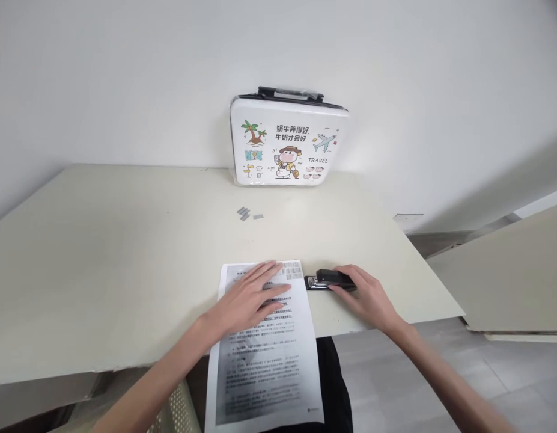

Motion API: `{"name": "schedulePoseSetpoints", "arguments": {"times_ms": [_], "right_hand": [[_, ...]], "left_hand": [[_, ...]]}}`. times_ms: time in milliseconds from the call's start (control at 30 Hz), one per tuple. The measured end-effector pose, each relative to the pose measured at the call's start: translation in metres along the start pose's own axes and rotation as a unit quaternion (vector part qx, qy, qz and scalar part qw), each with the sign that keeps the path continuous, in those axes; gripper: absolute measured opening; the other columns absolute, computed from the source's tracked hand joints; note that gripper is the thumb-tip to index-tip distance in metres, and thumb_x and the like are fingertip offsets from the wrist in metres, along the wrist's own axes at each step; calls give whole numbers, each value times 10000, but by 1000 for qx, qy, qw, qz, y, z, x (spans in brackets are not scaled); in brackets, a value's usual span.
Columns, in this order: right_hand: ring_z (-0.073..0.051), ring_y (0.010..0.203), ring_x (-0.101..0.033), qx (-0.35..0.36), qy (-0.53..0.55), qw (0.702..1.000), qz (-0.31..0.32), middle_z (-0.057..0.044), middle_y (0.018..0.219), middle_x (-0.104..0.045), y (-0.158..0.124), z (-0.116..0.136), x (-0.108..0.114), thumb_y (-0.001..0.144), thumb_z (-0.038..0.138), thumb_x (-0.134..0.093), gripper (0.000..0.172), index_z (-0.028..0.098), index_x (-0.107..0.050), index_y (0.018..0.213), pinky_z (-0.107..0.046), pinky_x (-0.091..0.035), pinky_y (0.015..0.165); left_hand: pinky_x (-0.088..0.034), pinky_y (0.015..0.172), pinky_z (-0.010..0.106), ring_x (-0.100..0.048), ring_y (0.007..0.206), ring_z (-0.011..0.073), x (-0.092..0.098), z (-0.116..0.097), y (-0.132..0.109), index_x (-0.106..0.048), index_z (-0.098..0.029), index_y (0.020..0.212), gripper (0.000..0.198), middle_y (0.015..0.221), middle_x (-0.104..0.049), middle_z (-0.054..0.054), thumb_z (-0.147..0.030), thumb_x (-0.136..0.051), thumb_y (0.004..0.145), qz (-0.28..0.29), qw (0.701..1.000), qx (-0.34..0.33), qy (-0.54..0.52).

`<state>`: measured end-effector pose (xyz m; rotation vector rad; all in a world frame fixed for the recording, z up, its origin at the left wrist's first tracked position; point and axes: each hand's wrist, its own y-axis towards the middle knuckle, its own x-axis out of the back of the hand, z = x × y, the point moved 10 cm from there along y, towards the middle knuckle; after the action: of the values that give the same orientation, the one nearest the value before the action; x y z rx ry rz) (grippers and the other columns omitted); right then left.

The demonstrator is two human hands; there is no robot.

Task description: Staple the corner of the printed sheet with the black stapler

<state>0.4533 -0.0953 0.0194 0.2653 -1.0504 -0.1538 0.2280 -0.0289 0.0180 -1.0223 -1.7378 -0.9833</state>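
My left hand point(255, 294) lies flat with spread fingers on the upper part of a printed sheet of paper point(264, 367). The sheet's lower part hangs past the table's front edge. To the right of the paper, my right hand point(366, 297) grips a black stapler point(334, 278) that rests on the table. Its front end points left and is close to the paper's right edge; I cannot tell whether they touch. My thumb is at its near side and my fingers curl over its back end.
Several strips of staples point(244, 213) lie on the pale table point(125, 258) beyond the paper. A white case point(289, 144) with cartoon prints and a black handle leans against the wall at the back. Part of a perforated chair point(176, 409) shows below the table's front edge.
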Motion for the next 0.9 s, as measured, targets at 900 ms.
{"name": "schedulePoseSetpoints", "arguments": {"times_ms": [900], "right_hand": [[-267, 975, -675, -314, 247, 877, -267, -80, 1074, -746, -53, -85, 53, 826, 590, -745, 480, 228, -668, 1131, -383, -558, 840]], "left_hand": [[-161, 1298, 566, -74, 1621, 317, -39, 24, 84, -271, -275, 1666, 658, 1758, -133, 68, -587, -320, 1089, 18, 995, 53, 86]]}}
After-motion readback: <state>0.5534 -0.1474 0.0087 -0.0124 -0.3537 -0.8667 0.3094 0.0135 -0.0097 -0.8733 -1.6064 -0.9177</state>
